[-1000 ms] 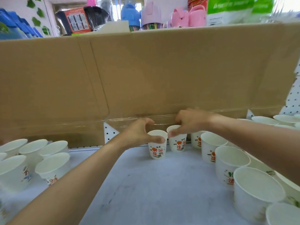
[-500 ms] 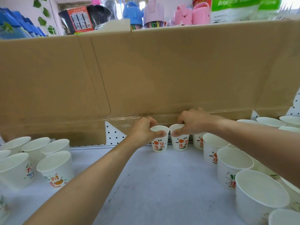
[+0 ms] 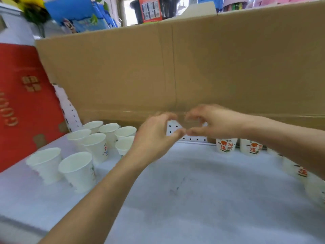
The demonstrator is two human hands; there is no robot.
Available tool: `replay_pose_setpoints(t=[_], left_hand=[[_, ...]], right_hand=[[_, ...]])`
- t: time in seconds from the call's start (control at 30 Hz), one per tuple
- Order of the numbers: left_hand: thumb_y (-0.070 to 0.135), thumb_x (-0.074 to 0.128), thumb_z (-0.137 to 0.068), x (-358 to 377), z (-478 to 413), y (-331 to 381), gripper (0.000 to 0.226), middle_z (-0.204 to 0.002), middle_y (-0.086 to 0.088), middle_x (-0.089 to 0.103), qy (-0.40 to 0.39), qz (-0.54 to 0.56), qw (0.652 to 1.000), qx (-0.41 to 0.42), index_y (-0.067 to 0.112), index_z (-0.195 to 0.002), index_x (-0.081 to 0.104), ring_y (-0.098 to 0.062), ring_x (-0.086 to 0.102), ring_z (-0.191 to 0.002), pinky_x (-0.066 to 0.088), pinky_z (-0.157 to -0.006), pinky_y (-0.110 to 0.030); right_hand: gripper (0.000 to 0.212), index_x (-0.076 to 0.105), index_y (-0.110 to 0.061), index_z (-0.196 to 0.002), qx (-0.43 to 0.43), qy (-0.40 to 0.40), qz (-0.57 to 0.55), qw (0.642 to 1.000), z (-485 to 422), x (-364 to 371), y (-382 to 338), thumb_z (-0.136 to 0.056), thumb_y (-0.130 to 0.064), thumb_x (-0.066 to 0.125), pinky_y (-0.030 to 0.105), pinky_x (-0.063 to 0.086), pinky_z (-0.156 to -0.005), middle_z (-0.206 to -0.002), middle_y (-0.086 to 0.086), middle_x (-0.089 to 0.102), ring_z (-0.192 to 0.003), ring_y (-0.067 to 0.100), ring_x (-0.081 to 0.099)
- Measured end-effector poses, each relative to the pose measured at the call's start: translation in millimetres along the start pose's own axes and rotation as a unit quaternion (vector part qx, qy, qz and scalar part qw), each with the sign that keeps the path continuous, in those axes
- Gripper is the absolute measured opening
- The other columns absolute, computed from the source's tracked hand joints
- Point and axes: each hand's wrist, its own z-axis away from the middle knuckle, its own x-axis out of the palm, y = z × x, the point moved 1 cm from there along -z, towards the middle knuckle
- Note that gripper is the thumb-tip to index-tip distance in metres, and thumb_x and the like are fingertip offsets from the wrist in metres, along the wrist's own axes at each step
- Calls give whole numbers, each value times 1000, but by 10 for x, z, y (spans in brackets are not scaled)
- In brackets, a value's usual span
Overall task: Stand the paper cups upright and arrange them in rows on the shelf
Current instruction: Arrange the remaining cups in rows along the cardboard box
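Paper cups (image 3: 95, 147): standing on the shelf (image 3: 193, 199) in three groups, at its left, at the back right and along the right edge.
Left cluster (image 3: 109, 131): several white cups packed close near the red box (image 3: 22, 106), with two at the front standing slightly apart from the rest.
Contents: the mouths in view show only plain white insides.
Orientation: every cup seen is upright, mouth up, long axis vertical.
Back pair (image 3: 226, 146): two cups with orange print side by side at the foot of the cardboard wall (image 3: 211, 67), their rims hidden behind the right wrist.
Right-edge cups (image 3: 299, 169): blurred and cut off by the forearm, so their number cannot be told.
Left hand (image 3: 154, 138): above the shelf, fingers and thumb curved in a loose C, holding nothing.
Right hand (image 3: 216, 124): the same loose curve, holding nothing. Its thumb tip is close to the left one in front of the pegboard (image 3: 175, 128), and blur hides whether they touch.
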Motion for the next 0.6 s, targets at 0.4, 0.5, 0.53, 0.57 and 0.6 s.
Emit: replay_pose_setpoints(t=[0.4,0.5,0.53,0.57,0.6], left_hand=[[55,66,-79,-944,845,-1157,63,-140,4,49,45,-129,980,-146,27,-134,51,-17,36,-133,35,-105,-38],[61,64,-78,-1032,972,-1272,76,-147,4,40,9,-169,971,-171,26,-142,41,-17,29,-137,30,-106,-38],[62,63,-78,-1046,992,-1292,79,-149,4,39,-5,-170,969,-177,26,-144,38,-17,29,-137,30,-106,-37],[62,63,-78,-1058,1002,-1304,80,-149,4,39,-15,-165,970,-180,25,-144,37,-17,31,-137,31,-105,-37],[62,64,-78,-1067,1002,-1316,79,-148,4,40,-20,-157,971,-181,25,-144,38,-17,35,-135,33,-104,-37]], right_hand=[[69,42,-17,-138,-27,-38,-124,991,-714,701,-1354,-82,-49,68,35,46,-91,-128,0,56,-112,20,54],[65,45,-18,-134,-6,-30,-120,992,-740,773,-1420,-82,-50,67,34,47,-88,-129,0,55,-111,19,54],[64,46,-18,-133,1,-27,-120,992,-750,787,-1437,-82,-49,68,34,47,-86,-128,1,56,-109,19,54],[64,47,-18,-133,6,-22,-121,992,-755,789,-1454,-81,-49,69,34,48,-85,-128,1,56,-108,19,55],[66,47,-18,-133,12,-20,-123,992,-764,792,-1461,-80,-49,70,33,48,-83,-128,1,56,-107,19,55]])
